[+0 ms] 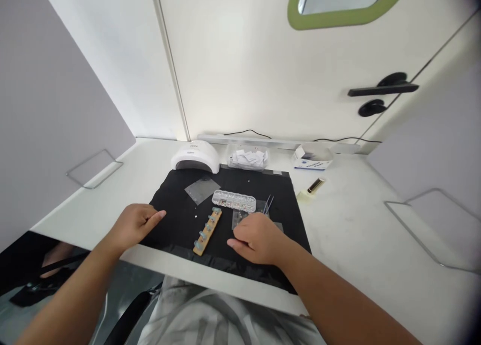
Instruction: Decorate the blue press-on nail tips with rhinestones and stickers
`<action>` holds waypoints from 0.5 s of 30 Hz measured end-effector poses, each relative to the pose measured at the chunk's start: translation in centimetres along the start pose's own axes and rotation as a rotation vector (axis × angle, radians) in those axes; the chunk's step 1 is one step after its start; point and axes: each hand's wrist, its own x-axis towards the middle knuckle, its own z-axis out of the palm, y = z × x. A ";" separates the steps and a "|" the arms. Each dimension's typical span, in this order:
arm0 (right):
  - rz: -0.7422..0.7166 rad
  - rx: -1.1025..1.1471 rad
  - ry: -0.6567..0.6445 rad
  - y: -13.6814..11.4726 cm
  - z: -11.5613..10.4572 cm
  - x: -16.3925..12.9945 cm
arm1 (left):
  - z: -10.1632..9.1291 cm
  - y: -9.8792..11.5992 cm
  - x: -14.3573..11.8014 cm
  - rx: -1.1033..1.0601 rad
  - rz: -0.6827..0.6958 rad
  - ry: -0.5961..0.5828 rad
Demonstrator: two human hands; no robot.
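A: Where does the wooden nail-tip holder (207, 230) lie from the two hands?

B: On the black mat (180, 219), between them. The right hand (257, 238) is the nearer one; its fingertips sit just to the right of the holder's near end. The left hand (132, 225) rests at the mat's left edge, well apart from the holder.

A: And its long axis?

B: It runs diagonally, near end low and to the left, far end up and to the right, pointing toward the clear compartment box (233, 200). Blue-tipped pegs stand in a row along it.

A: What are the hands holding?

B: The left hand lies flat and loose, fingers stretched out toward the mat, holding nothing. The right hand is curled, knuckles up, fingers tucked down onto the mat. I cannot tell whether it pinches anything small; the fingers hide what is under them.

A: What lies about the right hand?

B: A pair of tweezers (268, 204) just beyond it, tips pointing away, and a clear plastic sheet (238, 217) partly under it. A second clear sheet (202, 189) lies farther back, and the white nail lamp (195, 157) stands at the mat's far left corner.
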 end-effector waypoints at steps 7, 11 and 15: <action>0.009 -0.079 0.085 -0.2 -2.1 0.3 | 2.9 3.7 -3.9 -0.042 -0.019 -0.019; 0.044 -0.139 0.120 -0.5 -5.4 -0.4 | 3.4 6.3 -3.3 -0.060 0.069 -0.097; 0.117 -0.181 0.120 1.4 -7.9 -1.5 | 4.7 7.9 -2.6 -0.016 0.011 -0.093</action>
